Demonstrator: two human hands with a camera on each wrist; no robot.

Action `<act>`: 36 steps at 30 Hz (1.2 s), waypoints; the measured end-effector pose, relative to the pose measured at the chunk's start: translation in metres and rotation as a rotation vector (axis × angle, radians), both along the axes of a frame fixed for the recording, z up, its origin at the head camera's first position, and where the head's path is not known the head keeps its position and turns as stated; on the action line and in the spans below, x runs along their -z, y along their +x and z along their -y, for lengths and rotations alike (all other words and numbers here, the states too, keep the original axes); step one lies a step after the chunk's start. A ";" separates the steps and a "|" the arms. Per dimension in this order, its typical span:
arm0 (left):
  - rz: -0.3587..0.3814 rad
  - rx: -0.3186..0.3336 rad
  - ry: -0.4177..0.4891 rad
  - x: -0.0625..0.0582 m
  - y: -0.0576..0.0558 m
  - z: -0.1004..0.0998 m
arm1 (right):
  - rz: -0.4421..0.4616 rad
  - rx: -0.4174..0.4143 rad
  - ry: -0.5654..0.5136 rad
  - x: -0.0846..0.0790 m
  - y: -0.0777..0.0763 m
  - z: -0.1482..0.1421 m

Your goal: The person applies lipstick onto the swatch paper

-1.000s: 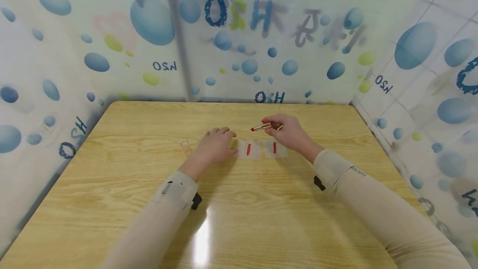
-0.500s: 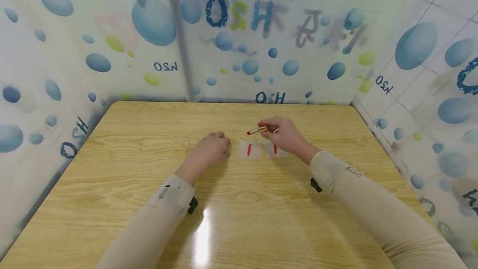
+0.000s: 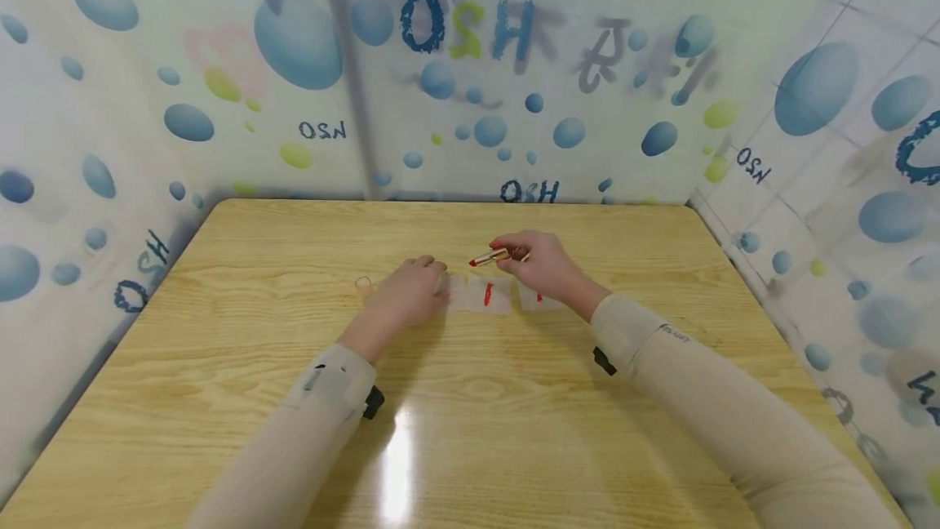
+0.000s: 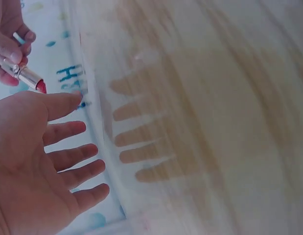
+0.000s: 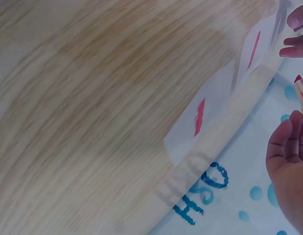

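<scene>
My right hand (image 3: 542, 266) pinches an uncapped lipstick (image 3: 488, 257) over the back of the white papers, its red tip aimed left. Two papers each carry one red stroke: a middle paper (image 3: 500, 301) and a right paper (image 3: 529, 300) partly covered by my right hand. To the left lies a pale paper (image 3: 457, 295) with no mark visible on its uncovered part. My left hand (image 3: 404, 292) is right at that paper's left edge. In the left wrist view its fingers (image 4: 75, 155) are straight and spread, holding nothing, and the lipstick (image 4: 30, 77) shows beyond the thumb.
A wooden table (image 3: 470, 431) spreads beneath both arms. Left of my left hand, a small pale loop-shaped thing (image 3: 363, 283) lies mostly covered. A bubble-patterned wall (image 3: 470, 104) stands behind the table, with more patterned walls at both sides.
The right hand has moved left with the lipstick, which now points over the left part of the papers. The left hand has drawn slightly left, and a pale paper shows beside it.
</scene>
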State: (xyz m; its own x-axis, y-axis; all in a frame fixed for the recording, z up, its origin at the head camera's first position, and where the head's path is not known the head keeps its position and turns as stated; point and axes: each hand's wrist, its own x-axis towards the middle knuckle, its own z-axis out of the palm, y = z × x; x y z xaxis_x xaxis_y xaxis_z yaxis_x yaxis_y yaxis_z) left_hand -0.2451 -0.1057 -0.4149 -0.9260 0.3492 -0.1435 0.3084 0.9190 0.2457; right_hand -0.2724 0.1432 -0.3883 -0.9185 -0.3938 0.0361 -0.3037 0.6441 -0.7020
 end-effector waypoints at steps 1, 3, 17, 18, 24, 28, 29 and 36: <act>0.011 -0.009 0.007 -0.001 0.001 0.004 | -0.001 -0.007 0.001 0.001 -0.001 0.003; 0.035 -0.019 0.020 -0.002 0.002 0.010 | 0.002 -0.017 0.001 0.002 -0.002 0.009; 0.074 0.003 0.013 0.001 0.012 0.026 | 0.021 -0.100 0.060 0.018 -0.002 0.048; 0.076 0.005 0.009 0.001 0.012 0.026 | 0.014 -0.108 0.071 0.019 -0.002 0.049; 0.081 0.011 -0.032 0.001 0.012 0.027 | -0.056 -0.155 0.126 0.023 0.002 0.050; 0.084 0.014 -0.052 0.001 0.013 0.026 | -0.090 -0.172 0.138 0.023 0.005 0.048; 0.085 0.014 -0.053 0.001 0.013 0.026 | -0.091 -0.174 0.137 0.023 0.005 0.047; 0.099 0.010 -0.041 0.001 0.012 0.026 | -0.100 -0.182 0.143 0.023 0.004 0.046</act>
State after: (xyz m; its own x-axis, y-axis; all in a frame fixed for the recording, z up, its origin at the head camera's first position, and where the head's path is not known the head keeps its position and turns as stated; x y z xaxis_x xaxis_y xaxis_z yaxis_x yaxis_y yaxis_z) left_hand -0.2328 -0.1312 -0.4156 -0.9032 0.3503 -0.2480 0.2937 0.9258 0.2379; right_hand -0.2679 0.0969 -0.4115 -0.8266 -0.5600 0.0558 -0.4874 0.6628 -0.5685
